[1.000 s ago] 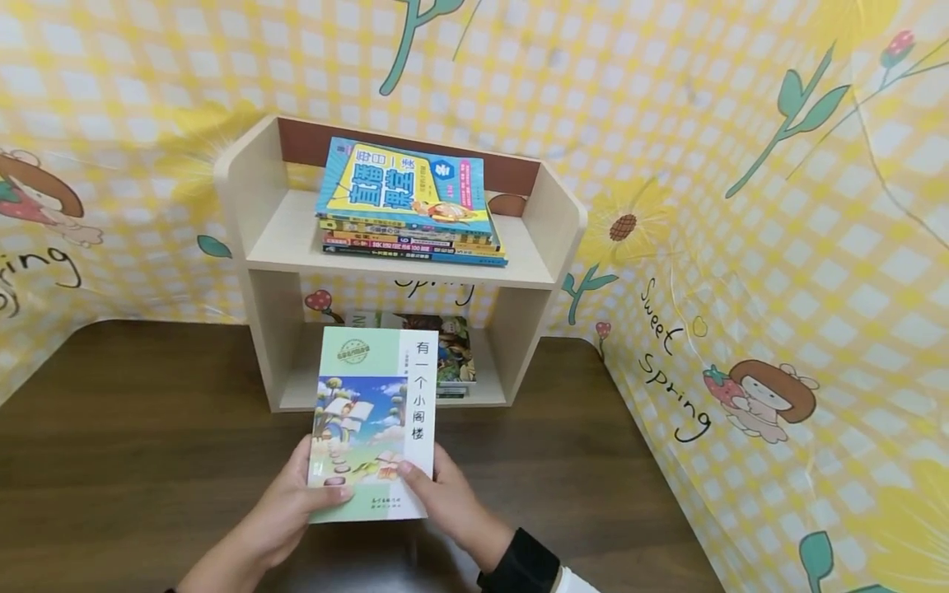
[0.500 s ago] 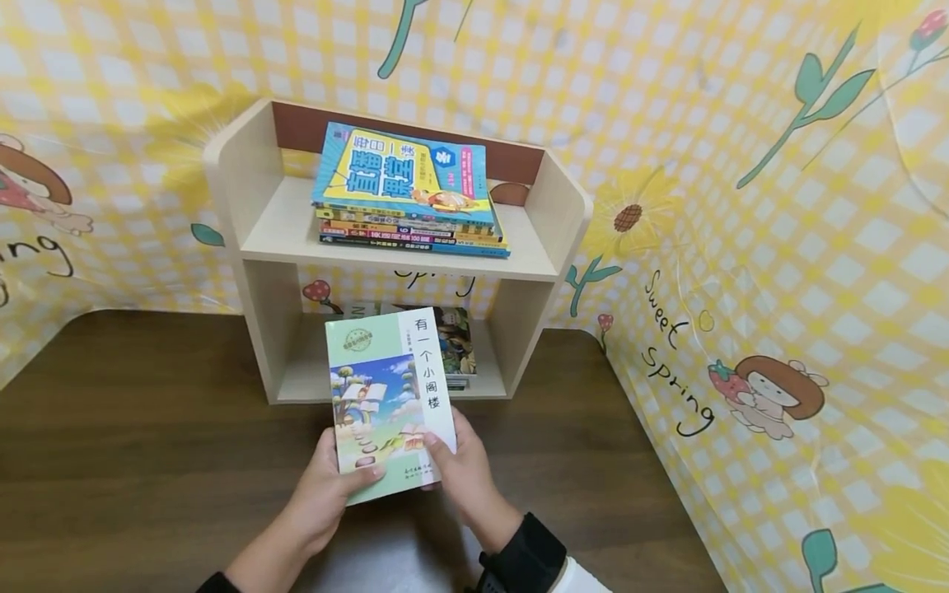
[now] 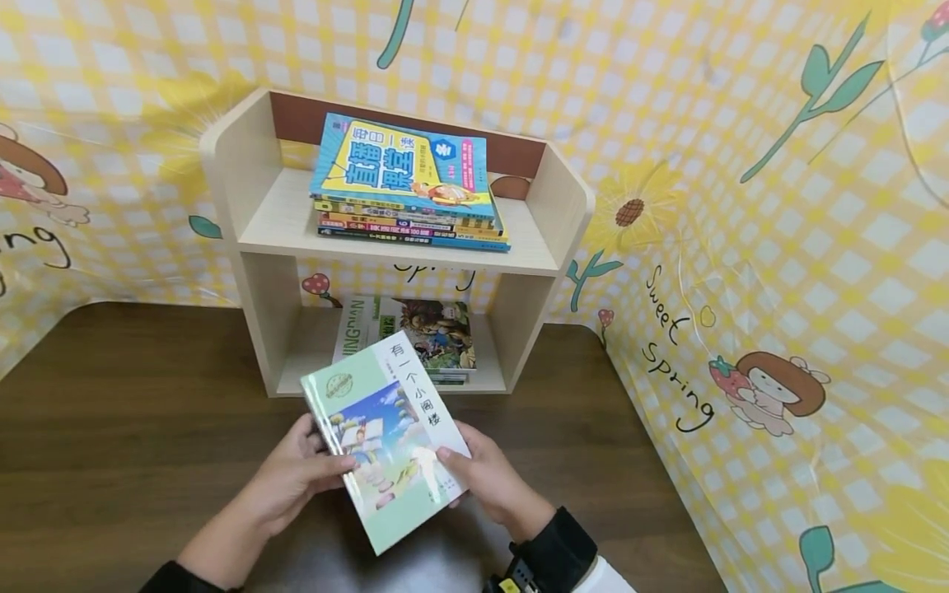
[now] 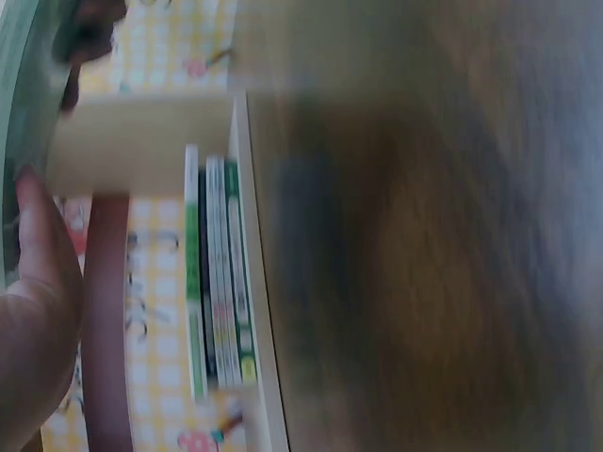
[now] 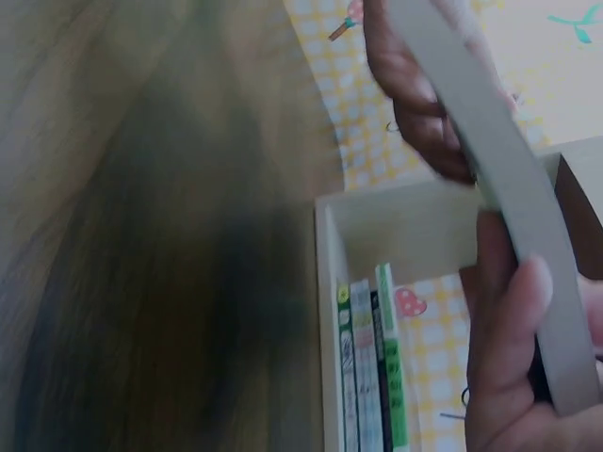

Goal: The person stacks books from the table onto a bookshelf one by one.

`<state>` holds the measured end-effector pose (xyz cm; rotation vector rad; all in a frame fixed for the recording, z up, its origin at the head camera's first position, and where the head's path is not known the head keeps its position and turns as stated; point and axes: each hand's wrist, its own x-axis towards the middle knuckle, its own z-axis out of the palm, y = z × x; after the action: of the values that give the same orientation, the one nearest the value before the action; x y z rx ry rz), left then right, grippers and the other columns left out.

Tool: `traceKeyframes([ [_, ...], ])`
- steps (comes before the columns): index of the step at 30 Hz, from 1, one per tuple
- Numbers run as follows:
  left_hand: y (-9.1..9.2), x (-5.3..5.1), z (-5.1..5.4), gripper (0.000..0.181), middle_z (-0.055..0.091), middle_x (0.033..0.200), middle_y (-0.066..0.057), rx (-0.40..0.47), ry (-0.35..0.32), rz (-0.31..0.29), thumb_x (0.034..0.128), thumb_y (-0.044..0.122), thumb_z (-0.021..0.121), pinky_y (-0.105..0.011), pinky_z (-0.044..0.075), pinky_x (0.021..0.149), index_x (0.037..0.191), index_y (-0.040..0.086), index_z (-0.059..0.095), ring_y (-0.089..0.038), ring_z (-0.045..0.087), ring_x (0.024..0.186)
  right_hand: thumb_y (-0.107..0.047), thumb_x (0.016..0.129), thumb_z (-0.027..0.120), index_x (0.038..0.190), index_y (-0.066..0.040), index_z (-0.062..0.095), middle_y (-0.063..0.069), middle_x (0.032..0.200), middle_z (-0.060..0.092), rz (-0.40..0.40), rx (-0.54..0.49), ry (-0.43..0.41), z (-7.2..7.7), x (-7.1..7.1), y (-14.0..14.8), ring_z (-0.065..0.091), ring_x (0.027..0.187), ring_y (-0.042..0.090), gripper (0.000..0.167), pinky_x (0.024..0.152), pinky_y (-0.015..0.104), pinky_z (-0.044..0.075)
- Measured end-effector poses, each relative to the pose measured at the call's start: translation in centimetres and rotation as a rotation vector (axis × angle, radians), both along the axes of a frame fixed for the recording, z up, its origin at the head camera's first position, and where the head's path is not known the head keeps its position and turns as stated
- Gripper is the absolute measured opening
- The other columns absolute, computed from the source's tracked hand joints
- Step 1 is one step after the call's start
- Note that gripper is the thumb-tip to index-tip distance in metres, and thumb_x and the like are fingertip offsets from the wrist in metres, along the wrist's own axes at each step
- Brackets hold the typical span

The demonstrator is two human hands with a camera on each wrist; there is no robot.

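Note:
A pale green and white paperback book (image 3: 389, 445) with a blue picture on its cover is tilted in front of the shelf. My left hand (image 3: 296, 469) grips its left edge, thumb on the cover. On the opposite side, my right hand (image 3: 493, 473) pinches the lower right edge, its thumb also on top. The fingers beneath the book are mostly hidden in the head view. The right wrist view shows the book's page edge (image 5: 523, 202) between thumb and fingers. In the left wrist view, part of my left hand (image 4: 38, 320) touches the green cover.
A two-tier wooden bookshelf (image 3: 400, 259) stands against a yellow checked cloth (image 3: 667, 99). A stack of books (image 3: 400, 177) lies on its upper tier, blue cover uppermost. More books (image 3: 437, 333) lie flat on the lower tier. Dark wooden tabletop (image 3: 148, 445) spreads around it.
The book has turned anticlockwise and its top has come down, uncovering more of the books on the lower tier. Both hands still hold it; the left hand has shifted left, the right hand right.

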<state>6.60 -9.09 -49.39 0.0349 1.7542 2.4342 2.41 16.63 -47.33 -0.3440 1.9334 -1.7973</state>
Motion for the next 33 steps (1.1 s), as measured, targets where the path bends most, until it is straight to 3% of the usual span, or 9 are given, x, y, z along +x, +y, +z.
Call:
traceKeyframes([
  [6, -2.8, 0.1, -0.8, 0.078, 0.064, 0.105, 0.002, -0.030, 0.040, -0.016, 0.0833, -0.010, 0.065, -0.033, 0.057, 0.075, 0.142, 0.002, 0.014, -0.016, 0.067, 0.088, -0.010, 0.098, 0.052, 0.140, -0.003, 0.046, 0.009, 0.086, 0.068, 0.133, 0.069, -0.039, -0.2, 0.1, 1.5, 0.063, 0.059, 0.014, 0.043, 0.042, 0.022, 0.044],
  [15, -4.3, 0.7, -1.3, 0.064, 0.056, 0.114, -0.002, -0.022, 0.131, -0.172, 0.0828, -0.008, 0.066, -0.034, 0.057, 0.074, 0.131, 0.026, 0.040, -0.018, 0.064, 0.092, -0.010, 0.099, 0.051, 0.141, -0.001, 0.044, 0.004, 0.081, 0.067, 0.297, 0.112, -0.061, 0.4, -0.5, 2.8, 0.061, 0.056, 0.010, 0.043, 0.040, 0.021, 0.041],
  [18, -4.3, 0.8, -1.2, 0.072, 0.056, 0.116, -0.003, -0.050, 0.141, -0.215, 0.0821, -0.006, 0.068, -0.033, 0.057, 0.077, 0.140, 0.017, 0.032, -0.019, 0.064, 0.094, -0.011, 0.099, 0.052, 0.142, -0.001, 0.042, 0.003, 0.082, 0.067, 0.340, 0.121, -0.067, 0.7, -0.7, 2.9, 0.062, 0.057, 0.010, 0.045, 0.040, 0.021, 0.042],
  [23, -4.6, 0.9, -1.2, 0.094, 0.057, 0.120, 0.000, -0.090, 0.148, -0.275, 0.0811, -0.003, 0.071, -0.033, 0.056, 0.082, 0.148, -0.005, 0.005, -0.020, 0.064, 0.098, -0.011, 0.099, 0.052, 0.144, -0.002, 0.040, 0.002, 0.084, 0.066, 0.410, 0.138, -0.074, 0.9, -1.3, 3.0, 0.063, 0.060, 0.009, 0.047, 0.042, 0.021, 0.045],
  [27, -4.5, 1.1, -1.1, 0.104, 0.057, 0.121, 0.005, -0.129, 0.195, -0.300, 0.0789, -0.003, 0.073, -0.029, 0.054, 0.083, 0.148, -0.009, -0.003, -0.016, 0.064, 0.099, -0.010, 0.098, 0.053, 0.143, -0.004, 0.043, 0.001, 0.083, 0.067, 0.410, 0.159, -0.075, 0.9, -1.9, 2.9, 0.064, 0.062, 0.010, 0.046, 0.042, 0.021, 0.045],
  [33, -4.2, 1.3, -0.9, 0.114, 0.059, 0.117, 0.001, -0.216, 0.223, -0.290, 0.0719, -0.003, 0.079, -0.026, 0.054, 0.079, 0.150, -0.007, -0.004, -0.015, 0.064, 0.093, -0.011, 0.097, 0.057, 0.139, -0.005, 0.050, 0.002, 0.080, 0.067, 0.326, 0.178, -0.063, 1.0, -2.5, 2.8, 0.064, 0.060, 0.010, 0.043, 0.040, 0.019, 0.042],
])
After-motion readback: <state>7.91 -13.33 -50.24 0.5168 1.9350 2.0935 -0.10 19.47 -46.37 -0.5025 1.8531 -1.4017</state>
